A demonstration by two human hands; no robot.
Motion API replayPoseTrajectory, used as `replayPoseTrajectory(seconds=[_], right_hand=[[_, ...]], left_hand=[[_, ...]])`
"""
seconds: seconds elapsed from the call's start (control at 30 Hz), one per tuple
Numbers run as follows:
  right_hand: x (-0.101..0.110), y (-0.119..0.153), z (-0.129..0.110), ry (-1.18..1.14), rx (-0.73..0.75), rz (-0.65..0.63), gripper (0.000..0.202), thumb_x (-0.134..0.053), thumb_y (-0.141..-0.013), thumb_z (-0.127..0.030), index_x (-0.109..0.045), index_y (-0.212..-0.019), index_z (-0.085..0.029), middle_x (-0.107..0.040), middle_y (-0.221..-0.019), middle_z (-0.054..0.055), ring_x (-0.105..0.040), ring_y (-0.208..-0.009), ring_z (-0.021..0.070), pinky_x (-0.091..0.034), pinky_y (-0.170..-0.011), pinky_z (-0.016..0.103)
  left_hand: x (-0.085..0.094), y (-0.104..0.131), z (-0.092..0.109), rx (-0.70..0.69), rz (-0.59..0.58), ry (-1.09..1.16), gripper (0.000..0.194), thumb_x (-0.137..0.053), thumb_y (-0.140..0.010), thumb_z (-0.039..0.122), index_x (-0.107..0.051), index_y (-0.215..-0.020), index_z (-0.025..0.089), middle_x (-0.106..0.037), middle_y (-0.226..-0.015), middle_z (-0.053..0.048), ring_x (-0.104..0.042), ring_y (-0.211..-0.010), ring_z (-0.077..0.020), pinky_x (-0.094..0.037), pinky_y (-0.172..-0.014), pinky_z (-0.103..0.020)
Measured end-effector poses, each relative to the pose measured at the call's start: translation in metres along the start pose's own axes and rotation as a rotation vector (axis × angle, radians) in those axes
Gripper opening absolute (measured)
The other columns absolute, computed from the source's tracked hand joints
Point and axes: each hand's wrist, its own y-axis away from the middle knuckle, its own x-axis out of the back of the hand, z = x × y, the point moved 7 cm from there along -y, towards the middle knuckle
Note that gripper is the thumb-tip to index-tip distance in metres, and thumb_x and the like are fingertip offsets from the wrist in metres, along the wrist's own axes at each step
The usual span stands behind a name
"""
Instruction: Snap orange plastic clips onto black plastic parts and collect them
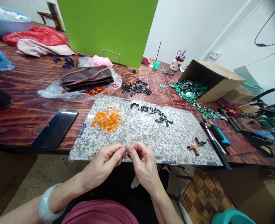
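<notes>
My left hand (106, 161) and my right hand (143, 161) meet at the front edge of the speckled stone-pattern board (137, 137). Thumbs and fingers of both are pinched together on a small dark piece (128, 156), mostly hidden by the fingertips. Beyond my left hand lies a pile of clear orange curved plastic parts (106, 119). Black curved plastic parts (151, 110) are scattered along the board's far side. Toward the right edge, an orange-and-black piece (193, 150) rests beside a second, darker one (200, 142).
Left of the board is a black phone (55, 129); behind it, a brown bag (87, 77) on clear plastic. More black parts (137, 88) lie past the board. A tipped cardboard box (216, 77) spills green circuit boards (191, 90). Cutters and tools (218, 133) lie right.
</notes>
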Motion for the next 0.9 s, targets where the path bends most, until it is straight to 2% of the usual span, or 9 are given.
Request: replayPoseTrajectory(seconds=[0.1, 0.23, 0.33, 0.47, 0.57, 0.63, 0.77, 0.9], right_hand=[[-0.001, -0.005, -0.008, 0.063, 0.061, -0.006, 0.034, -0.056, -0.094, -0.042, -0.06, -0.073, -0.017, -0.055, -0.062, -0.002, -0.045, -0.056, 0.0096, -0.035, -0.055, 0.024], [-0.005, -0.044, -0.011, 0.142, 0.099, -0.172, 0.038, -0.055, -0.094, -0.048, -0.067, -0.076, -0.017, -0.064, -0.069, 0.001, -0.056, -0.062, 0.0128, -0.042, -0.057, 0.024], [-0.001, -0.089, -0.009, 0.428, 0.157, -0.125, 0.032, -0.051, -0.097, -0.04, -0.072, -0.087, -0.018, -0.069, -0.08, 0.003, -0.062, -0.072, 0.0156, -0.047, -0.067, 0.026], [-0.009, -0.128, 0.001, 0.573, 0.164, -0.066, 0.017, -0.066, -0.089, -0.027, -0.073, -0.099, -0.016, -0.071, -0.094, 0.01, -0.063, -0.089, 0.0225, -0.047, -0.087, 0.037], [-0.022, -0.132, 0.004, 0.58, 0.179, -0.085, 0.013, -0.073, -0.083, -0.023, -0.074, -0.095, -0.017, -0.07, -0.097, 0.011, -0.061, -0.098, 0.0251, -0.044, -0.094, 0.04], [-0.024, -0.128, 0.005, 0.556, 0.175, -0.09, 0.011, -0.074, -0.08, -0.018, -0.073, -0.091, -0.017, -0.07, -0.095, 0.009, -0.062, -0.093, 0.0227, -0.047, -0.09, 0.038], [-0.013, -0.117, 0.003, 0.464, 0.151, -0.074, 0.005, -0.069, -0.082, -0.017, -0.068, -0.087, -0.017, -0.069, -0.079, 0.002, -0.063, -0.069, 0.0143, -0.05, -0.07, 0.027], [0.004, -0.105, -0.004, 0.309, 0.168, -0.045, 0.012, -0.072, -0.082, -0.027, -0.067, -0.088, -0.017, -0.068, -0.073, 0.0, -0.059, -0.061, 0.0119, -0.048, -0.061, 0.024]], left_hand=[[0.006, 0.0, 0.001, -0.021, 0.044, 0.011, 0.04, -0.042, -0.099, 0.041, -0.046, -0.065, 0.02, -0.041, -0.062, 0.005, -0.039, -0.059, -0.0115, -0.032, -0.057, -0.024], [0.018, -0.005, -0.005, 0.053, 0.123, 0.098, 0.042, -0.046, -0.096, 0.051, -0.055, -0.071, 0.019, -0.044, -0.061, 0.005, -0.04, -0.057, -0.0115, -0.034, -0.056, -0.023], [0.025, -0.004, -0.013, 0.152, 0.2, 0.262, 0.051, -0.054, -0.085, 0.067, -0.06, -0.075, 0.018, -0.048, -0.062, 0.004, -0.041, -0.058, -0.0109, -0.036, -0.055, -0.022], [0.029, 0.003, -0.024, 0.28, 0.291, 0.496, 0.055, -0.068, -0.073, 0.072, -0.062, -0.08, 0.017, -0.057, -0.074, 0.001, -0.048, -0.065, -0.011, -0.042, -0.058, -0.02], [0.03, 0.006, -0.028, 0.287, 0.299, 0.603, 0.051, -0.073, -0.072, 0.067, -0.063, -0.085, 0.018, -0.057, -0.073, 0.002, -0.05, -0.067, -0.0111, -0.042, -0.058, -0.018], [0.031, 0.006, -0.031, 0.282, 0.3, 0.645, 0.05, -0.074, -0.072, 0.065, -0.063, -0.087, 0.019, -0.059, -0.075, 0.002, -0.051, -0.066, -0.0111, -0.042, -0.056, -0.018], [0.031, 0.004, -0.035, 0.283, 0.292, 0.661, 0.05, -0.071, -0.076, 0.066, -0.062, -0.088, 0.019, -0.061, -0.076, 0.001, -0.052, -0.064, -0.011, -0.04, -0.053, -0.018], [0.028, 0.001, -0.037, 0.295, 0.291, 0.659, 0.049, -0.072, -0.075, 0.065, -0.062, -0.088, 0.018, -0.062, -0.081, 0.0, -0.053, -0.067, -0.0108, -0.042, -0.055, -0.019]])
